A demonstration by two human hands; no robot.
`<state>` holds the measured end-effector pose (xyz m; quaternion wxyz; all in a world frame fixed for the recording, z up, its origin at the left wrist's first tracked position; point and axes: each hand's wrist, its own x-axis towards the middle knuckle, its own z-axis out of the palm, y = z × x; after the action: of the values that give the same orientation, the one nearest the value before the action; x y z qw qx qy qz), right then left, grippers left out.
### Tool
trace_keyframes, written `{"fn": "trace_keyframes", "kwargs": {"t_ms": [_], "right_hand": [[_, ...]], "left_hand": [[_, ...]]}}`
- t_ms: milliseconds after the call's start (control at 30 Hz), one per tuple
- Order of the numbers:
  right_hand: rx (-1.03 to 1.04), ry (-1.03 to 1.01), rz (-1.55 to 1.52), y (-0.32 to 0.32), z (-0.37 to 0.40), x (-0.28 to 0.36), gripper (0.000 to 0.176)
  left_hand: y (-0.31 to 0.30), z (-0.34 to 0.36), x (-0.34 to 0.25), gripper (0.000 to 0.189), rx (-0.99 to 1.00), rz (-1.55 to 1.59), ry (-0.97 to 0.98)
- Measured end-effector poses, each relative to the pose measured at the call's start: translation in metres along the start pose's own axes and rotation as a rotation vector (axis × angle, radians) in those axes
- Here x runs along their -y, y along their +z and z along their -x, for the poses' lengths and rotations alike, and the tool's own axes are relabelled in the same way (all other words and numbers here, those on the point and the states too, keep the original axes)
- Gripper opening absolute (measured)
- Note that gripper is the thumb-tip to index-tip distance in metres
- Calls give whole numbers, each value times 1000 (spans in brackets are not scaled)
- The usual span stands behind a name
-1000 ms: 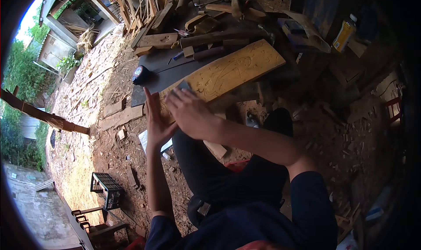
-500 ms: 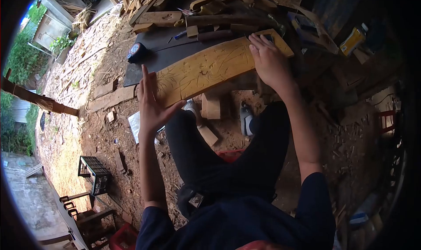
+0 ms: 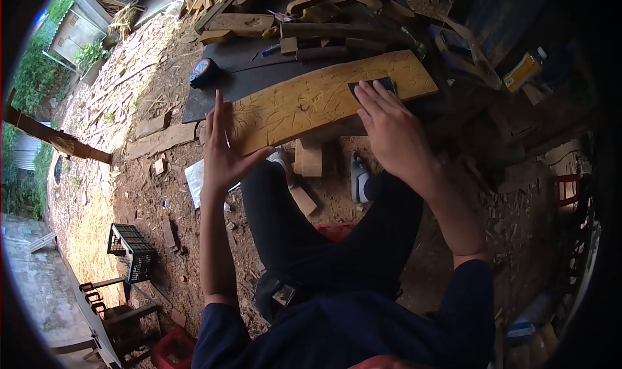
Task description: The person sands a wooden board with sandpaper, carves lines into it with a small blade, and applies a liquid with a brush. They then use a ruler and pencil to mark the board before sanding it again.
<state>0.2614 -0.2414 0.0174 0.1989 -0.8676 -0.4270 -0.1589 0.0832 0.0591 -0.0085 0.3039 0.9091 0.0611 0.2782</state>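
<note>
- The carved board (image 3: 298, 100) is laid across the worktop (image 3: 249, 79), tilted from nine toward two o'clock, its near edge apparently at or past the worktop's rim.
- The board's left end, at eight o'clock from its middle, is braced by the left hand (image 3: 223, 155); its fingers are spread wide, thumb held apart, nothing visibly gripped.
- A dark pad (image 3: 389, 85) is covered by the right hand (image 3: 396, 136) toward the board's three o'clock; the fingers are laid straight and together, and whether the pad is pinched cannot be told.
- The board could be swung or slid if a sideways push outweighs the bracing of one open palm.
- The pad could be snagged by the carved grooves, or tipped over the board's edge if pressed off-centre.
- The tape measure (image 3: 204, 72), at nine to ten o'clock near the worktop's edge, could be knocked down by a slipping board.
</note>
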Motion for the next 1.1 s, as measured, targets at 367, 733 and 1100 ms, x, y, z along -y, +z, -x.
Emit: {"fn": "trace_keyframes", "kwargs": {"t_ms": [367,733,1100], "right_hand": [[-7,137,-56,6,-23,-50,48],[-22,223,14,9,-61,-66,47],[-60,81,80,31,-31,-24,45]], "left_hand": [[4,6,-5,134,-22,56,-36],[6,8,-2,137,-93,-26,27],[9,5,7,141,-92,-45,26]]}}
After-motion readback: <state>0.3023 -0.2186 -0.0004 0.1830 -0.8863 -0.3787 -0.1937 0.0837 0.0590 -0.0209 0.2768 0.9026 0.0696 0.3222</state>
